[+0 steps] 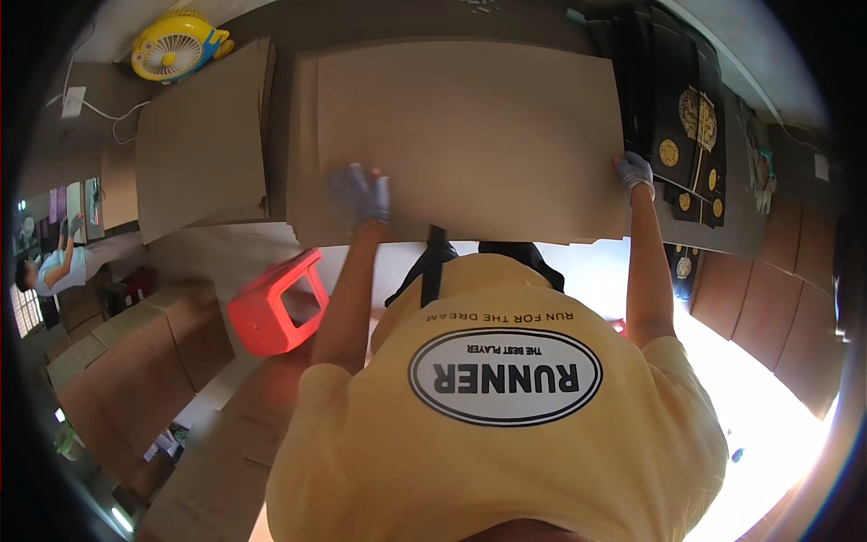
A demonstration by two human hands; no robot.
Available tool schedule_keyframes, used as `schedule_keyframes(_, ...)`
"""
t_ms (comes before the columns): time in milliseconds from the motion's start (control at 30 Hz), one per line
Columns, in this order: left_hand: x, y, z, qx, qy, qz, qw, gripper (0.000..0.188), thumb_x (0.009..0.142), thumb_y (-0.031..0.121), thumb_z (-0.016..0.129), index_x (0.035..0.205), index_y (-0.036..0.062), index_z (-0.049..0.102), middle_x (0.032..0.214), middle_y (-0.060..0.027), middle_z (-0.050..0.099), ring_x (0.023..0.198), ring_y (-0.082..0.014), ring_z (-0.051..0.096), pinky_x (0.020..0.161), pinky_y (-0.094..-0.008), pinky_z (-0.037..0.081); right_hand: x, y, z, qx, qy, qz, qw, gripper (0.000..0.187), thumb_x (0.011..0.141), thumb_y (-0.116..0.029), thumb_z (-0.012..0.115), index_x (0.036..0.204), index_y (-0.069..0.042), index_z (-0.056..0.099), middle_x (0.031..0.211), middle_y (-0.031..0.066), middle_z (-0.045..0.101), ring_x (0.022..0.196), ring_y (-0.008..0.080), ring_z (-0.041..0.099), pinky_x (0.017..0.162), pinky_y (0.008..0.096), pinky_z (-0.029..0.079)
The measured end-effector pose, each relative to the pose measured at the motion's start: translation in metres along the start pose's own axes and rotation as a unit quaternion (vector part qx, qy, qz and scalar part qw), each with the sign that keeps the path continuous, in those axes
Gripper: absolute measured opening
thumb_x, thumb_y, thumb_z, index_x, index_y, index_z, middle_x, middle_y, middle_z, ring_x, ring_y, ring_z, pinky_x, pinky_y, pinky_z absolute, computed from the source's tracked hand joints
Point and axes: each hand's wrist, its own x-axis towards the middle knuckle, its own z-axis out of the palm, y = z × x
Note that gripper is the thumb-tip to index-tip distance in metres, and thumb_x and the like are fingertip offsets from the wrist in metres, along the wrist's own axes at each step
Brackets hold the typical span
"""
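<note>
A large flat brown cardboard sheet point(470, 126) lies in front of me on top of other sheets, whose edges show at its left side. My left hand point(361, 194), in a pale grey glove with bare fingertips, is over the sheet's lower left part. It is blurred, but its fingers look stretched out and apart, with nothing in them. At the sheet's right edge is my right hand point(636, 172), gloved the same way. Its fingers close around that edge, partly hidden from view.
Another cardboard stack point(203, 144) lies to the left, below a yellow fan point(176, 47). Black printed pieces with gold patterns point(682, 135) are piled at the right. A red plastic stool point(280, 305) stands at lower left, near cardboard boxes point(135, 370). Another person point(59, 266) is at far left.
</note>
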Motion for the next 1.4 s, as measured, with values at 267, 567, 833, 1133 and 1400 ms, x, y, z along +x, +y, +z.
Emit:
schedule_keyframes(267,0.075,-0.06,-0.056,-0.128,-0.159,-0.215,0.955,0.055,0.086,0.05,0.06,0.118,0.0049,0.062,0.12,-0.0179,0.061,0.109,-0.032,0.061,0.091,-0.0417,0.048,-0.017,-0.033,-0.057,0.32,-0.054,-0.111,0.939,0.022,0.09,-0.02,0.065,0.102,-0.002,0.07,0.073,-0.0067,0.062,0.068,0.0031,0.054,0.061,0.0207,0.042)
schedule_keyframes(567,0.071,0.068,-0.064,-0.417,0.021,0.156,0.895,0.089,0.078,0.039,0.072,0.148,0.0087,0.028,0.155,-0.0297,0.006,0.144,-0.0431,0.01,0.115,-0.0508,0.016,-0.073,-0.148,-0.005,0.298,0.014,-0.434,0.85,0.068,0.092,-0.023,0.053,0.152,-0.011,0.024,0.158,0.016,0.019,0.148,0.0305,0.013,0.119,0.0389,0.014)
schedule_keyframes(833,0.067,0.143,-0.001,0.093,-0.076,0.188,0.975,0.057,0.089,0.052,0.049,0.139,0.0246,0.048,0.151,-0.0107,0.036,0.137,-0.0358,0.033,0.103,-0.0561,0.03,-0.112,-0.222,0.044,0.001,0.083,-0.34,0.937,0.048,0.092,-0.045,0.051,0.139,-0.034,0.049,0.154,0.0109,0.031,0.139,0.0347,0.031,0.108,0.0587,0.026)
schedule_keyframes(1133,0.079,0.152,0.042,0.103,-0.001,0.1,0.99,0.053,0.091,0.041,0.049,0.143,0.0307,0.043,0.155,-0.018,0.027,0.141,-0.0468,0.021,0.106,-0.0627,0.02,-0.095,-0.228,0.099,-0.189,0.127,-0.272,0.935,0.058,0.089,-0.057,0.048,0.144,-0.04,0.037,0.157,0.0149,0.023,0.144,0.0445,0.016,0.103,0.0757,0.017)
schedule_keyframes(1400,0.075,0.16,0.042,0.104,0.01,0.124,0.987,0.048,0.092,0.039,0.047,0.14,0.0345,0.046,0.153,-0.0143,0.033,0.137,-0.0463,0.028,0.106,-0.0588,0.023,-0.086,-0.215,0.142,-0.216,0.147,-0.28,0.924,0.057,0.092,-0.057,0.043,0.145,-0.038,0.037,0.158,0.0133,0.021,0.144,0.045,0.013,0.101,0.0787,0.009)
